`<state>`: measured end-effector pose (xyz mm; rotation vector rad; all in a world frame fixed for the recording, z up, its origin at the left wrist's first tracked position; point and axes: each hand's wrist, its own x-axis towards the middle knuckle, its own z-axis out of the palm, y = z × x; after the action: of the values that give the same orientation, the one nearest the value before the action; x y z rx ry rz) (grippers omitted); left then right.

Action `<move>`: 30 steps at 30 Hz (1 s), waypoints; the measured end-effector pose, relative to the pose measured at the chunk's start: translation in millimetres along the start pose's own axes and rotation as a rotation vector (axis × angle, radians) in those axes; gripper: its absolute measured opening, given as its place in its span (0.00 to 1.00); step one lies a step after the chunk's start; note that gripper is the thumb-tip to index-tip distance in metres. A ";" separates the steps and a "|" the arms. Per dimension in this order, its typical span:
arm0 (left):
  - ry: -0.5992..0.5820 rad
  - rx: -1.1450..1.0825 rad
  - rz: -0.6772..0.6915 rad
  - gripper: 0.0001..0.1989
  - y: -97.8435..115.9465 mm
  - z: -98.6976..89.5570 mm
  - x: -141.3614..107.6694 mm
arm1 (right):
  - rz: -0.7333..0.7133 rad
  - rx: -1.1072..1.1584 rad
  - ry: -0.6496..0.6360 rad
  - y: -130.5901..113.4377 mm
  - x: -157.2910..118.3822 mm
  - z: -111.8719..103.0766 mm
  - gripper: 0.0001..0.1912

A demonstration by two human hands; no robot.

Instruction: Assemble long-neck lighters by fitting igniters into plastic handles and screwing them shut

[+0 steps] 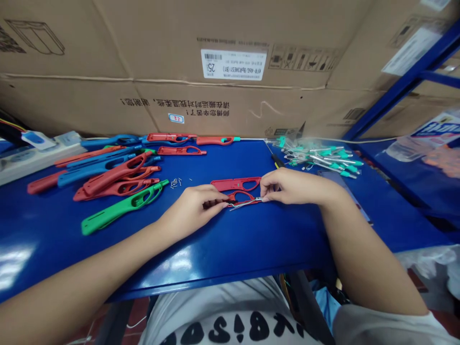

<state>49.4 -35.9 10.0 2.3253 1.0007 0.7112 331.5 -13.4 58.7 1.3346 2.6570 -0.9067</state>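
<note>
A red plastic half-shell with an oval handle opening (pixel 235 184) lies on the blue table between my hands. Just in front of it is a second red piece (pixel 244 196), with thin pale wires (pixel 241 205) along its near side. My left hand (pixel 199 206) is closed, thumb and forefinger pinching the wire end at the left of this piece. My right hand (pixel 278 187) is closed too, its fingertips pinching a small metallic part (pixel 258 198) at the right end. My fingers partly hide both ends of the front piece.
Red, blue and green shells (pixel 124 208) lie piled at left, beside small screws (pixel 176 182). Metal rods with teal tips (pixel 323 158) form a heap at back right, near a screwdriver (pixel 277 161). A power strip (pixel 39 151) sits far left. Cardboard boxes (pixel 161 57) stand behind the blue table (pixel 223 249).
</note>
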 end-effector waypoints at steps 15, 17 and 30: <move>-0.044 0.040 -0.005 0.11 6.0 -4.2 -3.1 | 0.161 -0.598 -0.029 -54.8 7.3 15.6 0.13; -0.048 0.064 0.011 0.12 6.4 -4.8 -4.3 | 0.124 -0.540 -0.001 -50.2 6.8 17.8 0.11; -0.045 0.018 -0.066 0.09 8.8 -6.9 -9.1 | -0.117 -0.129 0.112 -37.4 9.6 24.7 0.10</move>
<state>44.0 -46.4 18.2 2.3018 1.0624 0.6234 292.2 -36.3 53.6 1.2484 2.8489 -0.6755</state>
